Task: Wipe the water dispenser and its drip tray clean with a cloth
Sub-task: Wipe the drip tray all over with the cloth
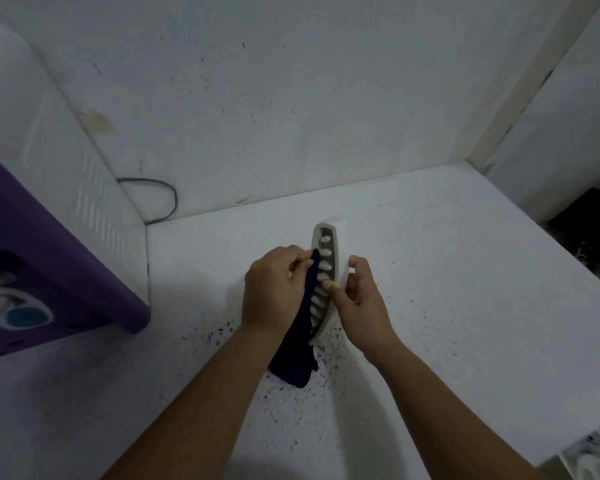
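A white slotted drip tray [328,247] is held on edge above the white counter [447,289]. My right hand [359,306] grips its right side, thumb on the slotted face. My left hand [274,289] pinches a dark purple cloth [298,351] and presses it against the tray's slots; the cloth hangs down to the counter. The purple and white water dispenser [49,244] stands at the left, with red and blue taps [14,311] on its front.
Dark specks are scattered on the counter around the tray. A grey cable [160,195] curls behind the dispenser by the stained wall. The counter's right edge [568,258] drops off beside dark objects [589,220].
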